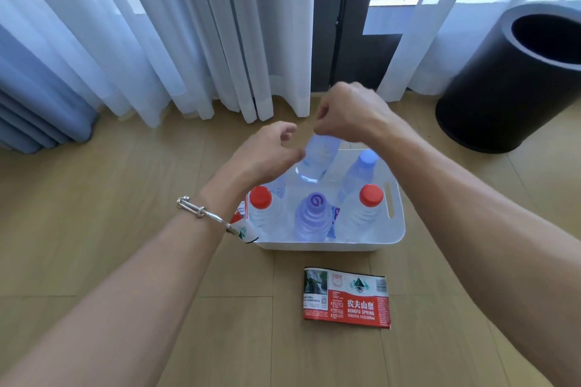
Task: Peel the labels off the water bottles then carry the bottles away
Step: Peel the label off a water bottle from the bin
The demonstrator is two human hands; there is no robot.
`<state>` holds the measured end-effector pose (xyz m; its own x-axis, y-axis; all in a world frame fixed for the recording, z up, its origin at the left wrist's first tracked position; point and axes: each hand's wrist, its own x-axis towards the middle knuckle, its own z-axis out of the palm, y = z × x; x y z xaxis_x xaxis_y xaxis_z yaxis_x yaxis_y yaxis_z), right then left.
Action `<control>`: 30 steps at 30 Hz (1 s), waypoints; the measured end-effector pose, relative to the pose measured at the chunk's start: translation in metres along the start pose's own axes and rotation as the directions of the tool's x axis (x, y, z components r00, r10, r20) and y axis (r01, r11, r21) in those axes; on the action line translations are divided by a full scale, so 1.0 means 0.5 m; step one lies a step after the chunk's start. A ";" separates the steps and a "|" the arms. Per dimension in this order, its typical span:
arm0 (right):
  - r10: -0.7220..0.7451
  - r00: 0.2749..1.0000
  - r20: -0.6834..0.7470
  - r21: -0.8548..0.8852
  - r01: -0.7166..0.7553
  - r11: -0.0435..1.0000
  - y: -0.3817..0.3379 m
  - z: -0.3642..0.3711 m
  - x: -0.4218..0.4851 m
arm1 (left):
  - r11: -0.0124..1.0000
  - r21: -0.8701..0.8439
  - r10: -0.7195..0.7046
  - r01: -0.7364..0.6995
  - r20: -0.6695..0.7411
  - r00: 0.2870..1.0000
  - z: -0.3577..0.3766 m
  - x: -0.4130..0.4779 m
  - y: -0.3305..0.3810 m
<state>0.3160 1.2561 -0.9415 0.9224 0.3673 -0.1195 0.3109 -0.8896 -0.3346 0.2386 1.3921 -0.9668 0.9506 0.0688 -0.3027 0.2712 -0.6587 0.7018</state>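
A white bin (398, 223) on the wood floor holds several water bottles: two with red caps (261, 198) (371, 195), one with a purple cap (314, 207) and one with a pale blue cap (366, 160). My right hand (349, 113) grips the top of a clear bare bottle (317, 157), which hangs tilted above the back of the bin. My left hand (267, 151) hovers at that bottle's left side with loosely curled fingers and holds nothing. A peeled red-and-white label (345, 298) lies flat on the floor in front of the bin.
Another loose label (243, 228) sticks out at the bin's front left corner, under my left wrist. A tall black cylindrical bin (515, 78) stands at the right. White curtains (188, 25) hang to the floor behind.
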 end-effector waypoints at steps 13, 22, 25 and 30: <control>-0.013 0.917 -0.400 0.591 0.268 0.761 -0.014 -0.093 -0.021 | 0.926 -0.351 0.123 -0.141 -0.074 0.990 -0.012 0.020 0.028; -0.136 0.983 0.126 0.870 -0.043 0.492 -0.031 0.049 -0.041 | 0.524 -0.849 -0.114 -0.066 -0.147 0.983 -0.032 0.019 0.044; -0.156 0.976 0.150 0.874 -0.058 0.482 -0.050 0.067 -0.038 | 0.516 -0.854 -0.201 -0.065 -0.194 0.960 -0.032 0.026 0.043; -0.127 0.990 0.057 0.829 0.024 0.559 -0.061 0.093 -0.027 | 0.464 -0.886 -0.294 -0.013 -0.168 0.941 -0.031 0.041 0.026</control>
<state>0.2831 1.2909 -0.9732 0.8611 0.4919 -0.1290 0.0058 -0.2632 -0.9647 0.2639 1.3964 -0.9539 0.8401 0.3841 -0.3830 0.2473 0.3572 0.9007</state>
